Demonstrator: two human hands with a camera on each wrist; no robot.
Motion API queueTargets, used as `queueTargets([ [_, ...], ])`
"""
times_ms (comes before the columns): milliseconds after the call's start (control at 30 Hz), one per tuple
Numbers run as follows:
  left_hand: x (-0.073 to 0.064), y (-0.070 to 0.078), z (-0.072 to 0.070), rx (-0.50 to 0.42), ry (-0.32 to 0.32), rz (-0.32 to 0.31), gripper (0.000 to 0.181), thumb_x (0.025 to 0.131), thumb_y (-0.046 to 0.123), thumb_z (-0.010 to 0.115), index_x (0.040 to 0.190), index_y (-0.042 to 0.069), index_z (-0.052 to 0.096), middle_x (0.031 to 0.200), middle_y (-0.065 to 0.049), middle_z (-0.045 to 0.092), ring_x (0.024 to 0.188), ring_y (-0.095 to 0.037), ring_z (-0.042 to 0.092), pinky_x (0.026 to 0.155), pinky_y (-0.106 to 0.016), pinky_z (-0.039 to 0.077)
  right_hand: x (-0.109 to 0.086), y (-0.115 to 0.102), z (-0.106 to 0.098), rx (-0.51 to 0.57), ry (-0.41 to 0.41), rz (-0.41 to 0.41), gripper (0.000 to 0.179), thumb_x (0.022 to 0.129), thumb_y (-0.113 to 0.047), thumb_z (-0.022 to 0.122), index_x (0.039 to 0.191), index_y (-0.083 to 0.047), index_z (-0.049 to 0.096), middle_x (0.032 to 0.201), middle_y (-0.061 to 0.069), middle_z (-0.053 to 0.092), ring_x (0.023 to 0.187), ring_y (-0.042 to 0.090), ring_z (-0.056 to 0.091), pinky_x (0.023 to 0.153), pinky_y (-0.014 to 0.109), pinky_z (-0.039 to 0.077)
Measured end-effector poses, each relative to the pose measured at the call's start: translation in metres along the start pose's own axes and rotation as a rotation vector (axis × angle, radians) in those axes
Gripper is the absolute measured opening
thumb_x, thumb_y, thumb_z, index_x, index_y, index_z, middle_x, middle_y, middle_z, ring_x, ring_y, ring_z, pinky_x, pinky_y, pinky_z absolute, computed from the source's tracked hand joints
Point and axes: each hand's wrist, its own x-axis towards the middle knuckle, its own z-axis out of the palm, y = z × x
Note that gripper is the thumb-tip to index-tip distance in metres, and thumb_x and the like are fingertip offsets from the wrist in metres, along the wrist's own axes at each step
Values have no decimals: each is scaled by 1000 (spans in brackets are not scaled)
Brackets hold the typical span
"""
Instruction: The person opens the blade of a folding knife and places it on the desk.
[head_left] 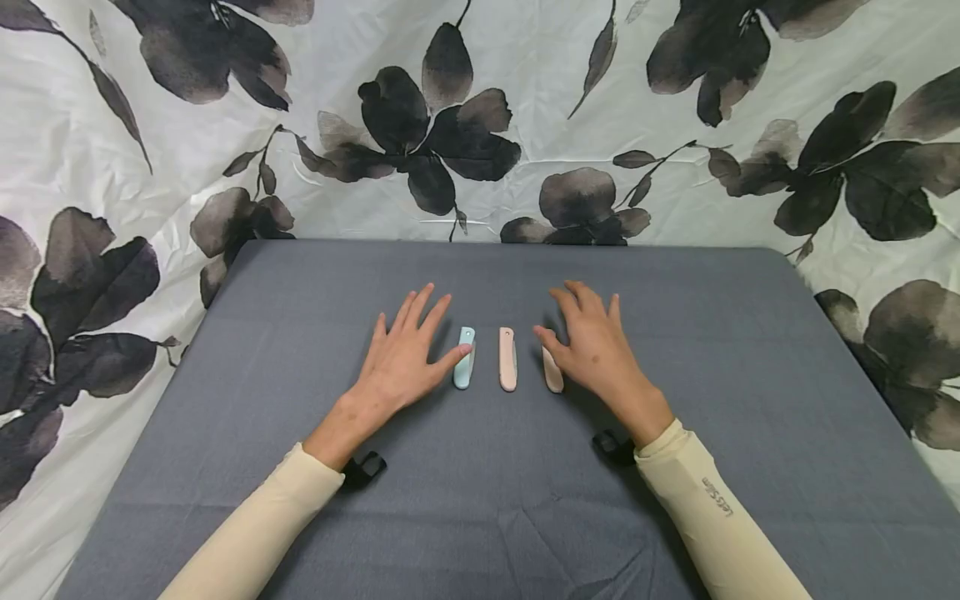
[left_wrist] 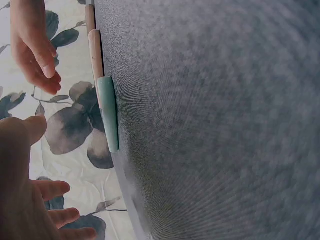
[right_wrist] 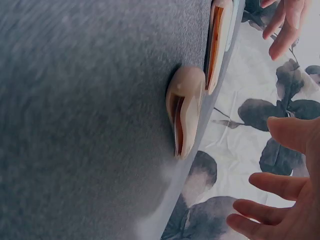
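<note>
Three small folding knives lie in a row on the grey cloth, all folded. The leftmost is light blue (head_left: 462,373), the middle one pink (head_left: 507,360), the right one beige (head_left: 553,373). My left hand (head_left: 397,362) hovers left of the blue knife with fingers spread, its thumb overlapping that knife in the head view. Above the beige knife, my right hand (head_left: 596,346) hovers with loosely bent fingers and hides its far end. Neither hand holds anything. In the right wrist view, the beige folding knife (right_wrist: 192,87) shows its slotted edge, with the pink knife (right_wrist: 218,45) beyond.
A grey cloth (head_left: 420,533) covers the table, wrinkled near the front. Behind and beside it hangs a white sheet with dark flowers (head_left: 330,208). Cream sleeves (head_left: 255,533) cover both forearms, and a black wrist device (head_left: 365,471) sits under each wrist.
</note>
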Motion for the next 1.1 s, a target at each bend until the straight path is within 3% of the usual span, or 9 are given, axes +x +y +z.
queueTargets([
  [400,-1,2,-1,-55,23,7,68,105,49,55,161,14,39,172,-10,27,159,-32,30,123,-66,30,4,-9,1,30,-27,-29,56,102,-36,67,147,-5,55,161,21,43,152,41,37,126,73,8],
  [567,-3,4,-2,-66,21,1,65,105,46,59,157,11,45,170,-14,32,156,-35,35,120,-63,36,5,-12,2,55,-14,-53,52,102,-34,68,144,-5,58,154,20,50,145,41,45,126,67,21],
  [733,-4,6,-1,-79,11,-15,60,103,43,63,151,9,52,164,-15,40,151,-35,42,112,-61,45,9,-16,3,88,-20,-60,48,102,-33,68,141,-5,61,144,17,57,136,39,52,117,60,36],
  [1100,-4,9,2,-110,-6,-45,56,99,37,71,145,7,58,142,-13,56,129,-32,56,102,-52,51,22,-28,9,115,-75,-50,44,100,-31,72,136,-6,67,135,15,63,126,35,57,107,57,42],
])
